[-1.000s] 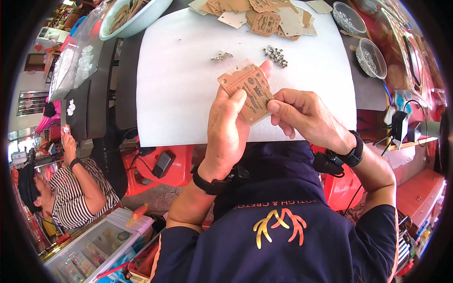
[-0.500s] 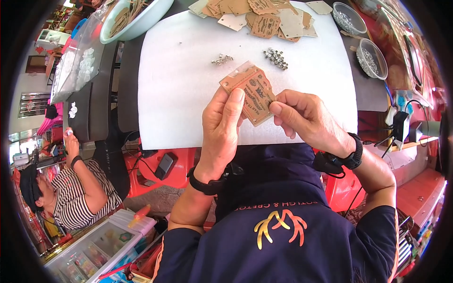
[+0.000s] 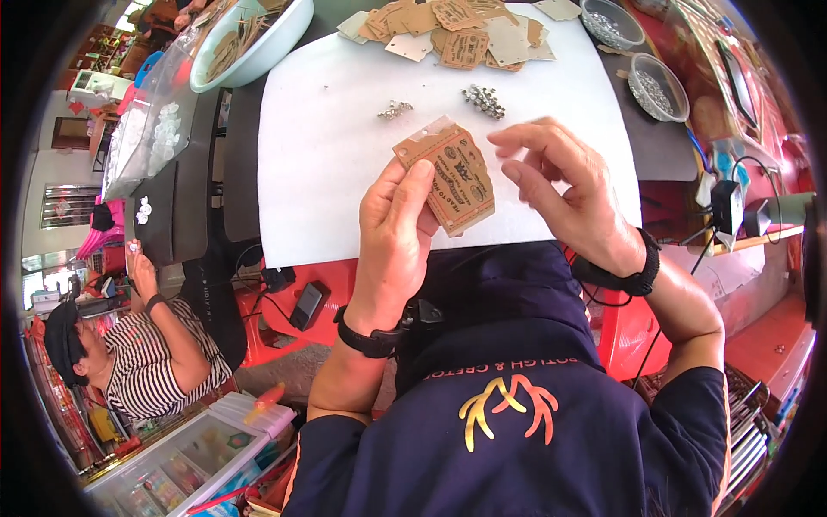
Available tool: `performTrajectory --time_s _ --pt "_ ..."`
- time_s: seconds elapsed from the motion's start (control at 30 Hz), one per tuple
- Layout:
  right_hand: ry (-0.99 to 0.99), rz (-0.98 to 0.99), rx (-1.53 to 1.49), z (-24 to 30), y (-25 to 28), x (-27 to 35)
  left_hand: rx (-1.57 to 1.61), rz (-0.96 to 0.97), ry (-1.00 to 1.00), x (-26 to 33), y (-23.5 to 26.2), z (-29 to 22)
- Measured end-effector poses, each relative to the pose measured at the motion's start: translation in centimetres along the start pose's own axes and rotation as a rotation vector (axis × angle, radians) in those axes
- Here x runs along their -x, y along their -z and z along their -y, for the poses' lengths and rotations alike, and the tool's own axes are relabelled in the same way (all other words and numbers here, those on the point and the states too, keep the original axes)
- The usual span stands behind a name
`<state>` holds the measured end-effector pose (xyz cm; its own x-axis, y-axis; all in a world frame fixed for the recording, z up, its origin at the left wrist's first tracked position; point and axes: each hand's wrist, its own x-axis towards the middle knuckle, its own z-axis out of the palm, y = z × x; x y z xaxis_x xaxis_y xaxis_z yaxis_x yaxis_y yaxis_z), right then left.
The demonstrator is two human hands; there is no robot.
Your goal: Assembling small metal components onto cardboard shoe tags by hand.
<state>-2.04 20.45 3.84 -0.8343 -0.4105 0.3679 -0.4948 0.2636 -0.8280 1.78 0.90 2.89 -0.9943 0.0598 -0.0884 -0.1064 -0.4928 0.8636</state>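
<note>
My left hand [image 3: 393, 231] grips a brown cardboard tag [image 3: 461, 183] with dark print, its thumb pressed on the front. The tag is tilted above the near part of a white sheet [image 3: 323, 181], and small holes show along its edge. To the right of the tag hovers my right hand [image 3: 575, 191], apart from it, thumb and fingers spread with nothing visible between them. Beyond the tag lie two small heaps of metal bits: a smaller heap [image 3: 395, 110] on the left and a larger, darker heap [image 3: 484, 101] on the right.
Brown and pale cards [image 3: 465, 47] lie piled at the far edge. Two clear tubs of metal bits, a far tub [image 3: 612, 26] and a nearer tub [image 3: 656, 88], stand at right. A pale basin [image 3: 280, 43] is far left. At left sits another person [image 3: 159, 353].
My right hand has let go of the tag's right edge and moved away to the right, its fingers opening. My left hand keeps hold of the tag.
</note>
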Motion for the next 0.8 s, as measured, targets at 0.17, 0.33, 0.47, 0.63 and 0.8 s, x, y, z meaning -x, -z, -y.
performTrajectory --time_s 0.17,0.33,0.47,0.63,0.8 --pt "0.442 -0.019 0.324 0.8 1.0 -0.1 0.098 0.185 0.185 0.6 0.1 -0.6" --pt "0.607 0.009 0.397 1.4 2.8 0.2 0.15 0.193 0.291 1.4 -1.3 -0.8" --pt "0.652 0.026 0.391 1.3 3.1 0.3 0.114 0.221 0.283 1.9 -1.7 -0.8" --pt "0.083 0.15 0.077 1.6 2.9 0.9 -0.275 0.15 -0.157 2.8 -1.2 -0.2" --pt "-0.349 0.293 -0.257 2.0 2.0 1.1 -0.352 0.179 -0.176 3.2 -1.1 -0.4"
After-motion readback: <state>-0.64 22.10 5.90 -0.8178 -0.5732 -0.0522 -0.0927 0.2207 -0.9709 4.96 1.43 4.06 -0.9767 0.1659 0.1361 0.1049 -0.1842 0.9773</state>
